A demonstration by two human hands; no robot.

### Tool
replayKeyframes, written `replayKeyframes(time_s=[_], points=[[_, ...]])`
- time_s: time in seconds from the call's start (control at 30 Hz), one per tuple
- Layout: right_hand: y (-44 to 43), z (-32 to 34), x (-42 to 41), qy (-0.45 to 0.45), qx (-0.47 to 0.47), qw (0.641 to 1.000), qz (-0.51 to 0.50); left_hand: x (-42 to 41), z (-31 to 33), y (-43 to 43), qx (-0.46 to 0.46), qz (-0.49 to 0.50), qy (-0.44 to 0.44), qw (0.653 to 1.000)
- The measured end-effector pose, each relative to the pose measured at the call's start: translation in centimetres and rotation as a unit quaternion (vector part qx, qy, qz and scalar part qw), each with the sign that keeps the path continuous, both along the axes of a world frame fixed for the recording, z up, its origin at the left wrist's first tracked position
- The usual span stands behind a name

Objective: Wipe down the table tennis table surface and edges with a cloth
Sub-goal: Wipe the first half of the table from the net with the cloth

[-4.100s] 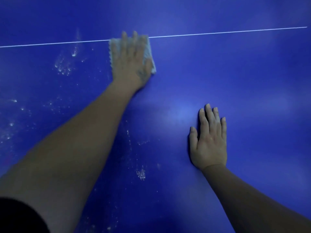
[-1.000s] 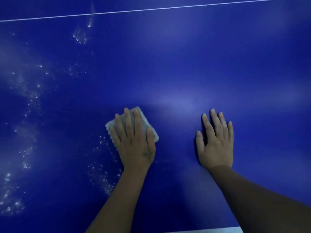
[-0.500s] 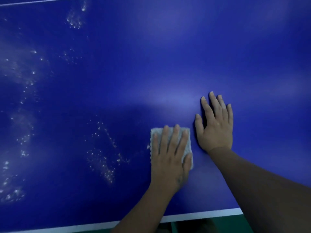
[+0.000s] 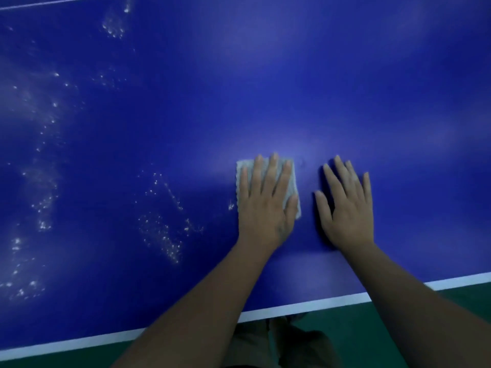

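Note:
The blue table tennis table (image 4: 265,75) fills the view. My left hand (image 4: 267,205) lies flat with straight fingers on a folded light grey cloth (image 4: 292,185), pressing it to the surface; most of the cloth is hidden under the hand. My right hand (image 4: 346,208) rests flat on the bare table just to the right of the cloth, fingers spread, holding nothing. Water droplets (image 4: 162,229) speckle the table to the left of the cloth.
The table's white near edge line (image 4: 305,306) runs across the bottom, with green floor (image 4: 358,333) below it. A thin white centre line (image 4: 53,2) shows at the top left. More droplet trails (image 4: 42,203) cover the far left.
My left hand has slid the cloth from the far centre line back toward me, then right beside my right hand, and just now a little forward. My right hand stays planted.

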State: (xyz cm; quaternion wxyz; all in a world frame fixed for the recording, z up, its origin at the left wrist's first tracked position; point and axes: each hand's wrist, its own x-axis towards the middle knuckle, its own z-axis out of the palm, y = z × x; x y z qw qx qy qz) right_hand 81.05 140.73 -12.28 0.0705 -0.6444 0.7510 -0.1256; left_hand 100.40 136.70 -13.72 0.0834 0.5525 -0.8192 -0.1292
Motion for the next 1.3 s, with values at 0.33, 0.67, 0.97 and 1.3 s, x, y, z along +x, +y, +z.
replayKeyframes(time_s=[0.33,0.67,0.97,1.3], points=[[3.8,-2.2,0.0,0.029,0.005,0.999,-0.027,1.9,-0.6,-1.9,-0.009,-0.050,-0.020,0.999],[3.8,-2.3,0.0,0.027,0.006,0.999,-0.034,9.0,-1.0,-4.0,-0.024,0.168,-0.075,0.983],[4.3,-1.4,0.3,0.030,0.048,0.998,-0.021,9.7,-0.9,12.0,0.003,0.261,-0.106,0.959],[7.4,0.0,-1.8,-0.046,0.010,0.997,0.053,7.5,0.1,23.7,0.031,0.305,-0.136,0.942]])
